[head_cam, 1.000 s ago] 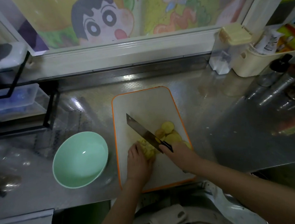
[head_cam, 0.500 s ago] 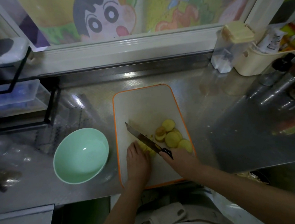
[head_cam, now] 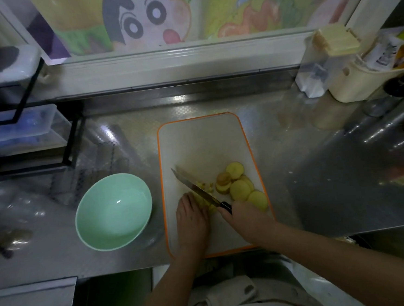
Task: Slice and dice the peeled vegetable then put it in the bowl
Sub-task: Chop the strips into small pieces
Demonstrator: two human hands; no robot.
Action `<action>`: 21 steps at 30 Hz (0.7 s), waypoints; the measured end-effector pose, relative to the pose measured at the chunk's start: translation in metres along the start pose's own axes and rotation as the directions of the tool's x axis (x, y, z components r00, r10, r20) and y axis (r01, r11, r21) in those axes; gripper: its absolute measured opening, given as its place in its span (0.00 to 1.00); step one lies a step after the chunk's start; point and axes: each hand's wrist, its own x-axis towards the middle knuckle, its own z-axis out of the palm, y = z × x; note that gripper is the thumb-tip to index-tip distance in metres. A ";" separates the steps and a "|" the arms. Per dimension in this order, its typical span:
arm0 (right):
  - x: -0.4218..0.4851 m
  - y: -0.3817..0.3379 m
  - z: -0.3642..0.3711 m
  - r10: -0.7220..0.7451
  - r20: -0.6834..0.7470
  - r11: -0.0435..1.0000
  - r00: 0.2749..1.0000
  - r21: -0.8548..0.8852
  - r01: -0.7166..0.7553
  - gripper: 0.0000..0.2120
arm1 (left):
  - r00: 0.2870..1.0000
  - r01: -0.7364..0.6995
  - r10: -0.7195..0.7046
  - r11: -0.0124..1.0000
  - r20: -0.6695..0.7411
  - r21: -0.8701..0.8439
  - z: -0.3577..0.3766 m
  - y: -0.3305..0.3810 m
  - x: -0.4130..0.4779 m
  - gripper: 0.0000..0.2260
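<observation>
Knife [head_cam: 194, 188] lay slantwise on the cutting board [head_cam: 202, 140], right hand [head_cam: 243, 218] clamped round its handle. Left hand [head_cam: 191, 216] had fingers together, pressing the vegetable [head_cam: 211, 209] against the blade's near side. Rounds [head_cam: 240, 188] sat rightward; the bowl [head_cam: 113, 210] was well left, nearer the left hand

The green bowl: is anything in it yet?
Empty. The green bowl shows only bare, shiny inside; the cut pieces all lie on the cutting board.

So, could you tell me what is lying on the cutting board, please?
On the cutting board lie round yellow slices and small diced bits beside the knife. The left hand covers most of the piece being cut.
</observation>
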 end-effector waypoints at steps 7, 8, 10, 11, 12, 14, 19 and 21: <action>0.010 -0.001 0.007 -0.076 -0.003 0.989 0.997 -0.129 0.075 0.20 | 0.999 -0.042 0.045 0.992 -0.019 0.121 -0.004 0.001 -0.001 0.23; 0.013 0.000 0.009 -0.079 -0.031 0.987 0.996 -0.144 0.073 0.21 | 0.999 -0.041 0.043 0.992 -0.017 0.121 -0.003 0.001 -0.001 0.24; 0.019 0.003 0.015 -0.076 -0.029 0.986 0.997 -0.151 0.071 0.21 | 0.999 -0.036 0.040 0.992 -0.033 0.118 -0.003 0.002 0.002 0.23; 0.020 0.004 0.016 -0.078 -0.023 0.987 0.997 -0.143 0.074 0.21 | 0.999 -0.031 0.033 0.993 -0.020 0.116 -0.004 0.003 0.002 0.23; 0.022 0.005 0.016 -0.078 -0.024 0.987 0.997 -0.140 0.073 0.21 | 0.999 -0.034 0.035 0.993 -0.008 0.115 -0.003 0.003 0.002 0.23; 0.026 0.010 0.018 -0.076 -0.044 0.993 0.996 -0.099 0.071 0.21 | 0.999 -0.039 0.039 0.992 0.001 0.122 -0.001 0.001 0.001 0.23; 0.025 0.014 0.021 -0.066 -0.032 0.995 0.997 -0.083 0.063 0.20 | 0.997 -0.046 0.035 0.986 0.071 0.158 -0.004 0.003 0.002 0.24; 0.023 0.015 0.016 -0.051 0.013 0.998 0.999 -0.039 0.052 0.19 | 0.997 -0.052 0.041 0.981 0.065 0.189 -0.003 0.003 0.001 0.23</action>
